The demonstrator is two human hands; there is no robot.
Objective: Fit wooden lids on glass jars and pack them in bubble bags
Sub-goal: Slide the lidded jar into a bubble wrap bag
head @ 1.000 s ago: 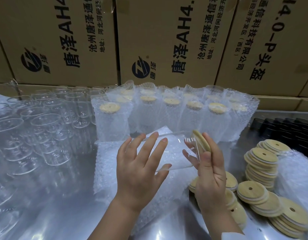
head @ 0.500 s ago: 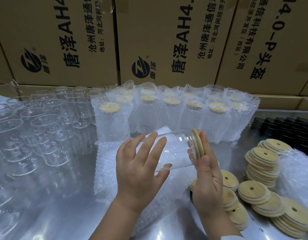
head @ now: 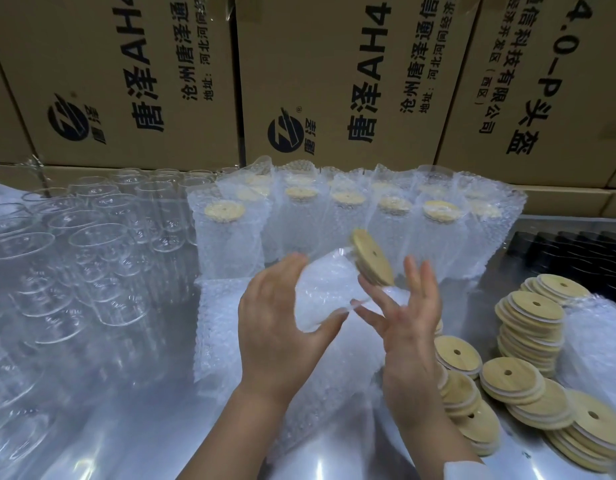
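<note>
At rear: boxes [head: 334,81] read "唐泽AH4"; L hand [head: 282,334] fingers clamp jar [head: 327,292], R hand [head: 414,337] fingers apart.

Clear glass jar [head: 329,292] hanging tilted in air, mouth pointing up and right, left hand [head: 279,327] gripping its body. Round wooden lid [head: 372,258] with centre hole sitting on jar mouth. Right hand [head: 407,323] spreading fingers just beside jar neck. Bagged jars [head: 351,216] standing upright in rows behind, each wearing lid inside bubble bag. Bare jars [head: 102,244] standing open-mouthed at left. Loose lids [head: 528,327] lying stacked at right. Flat bubble bags [head: 223,323] lying piled below held jar.
</note>
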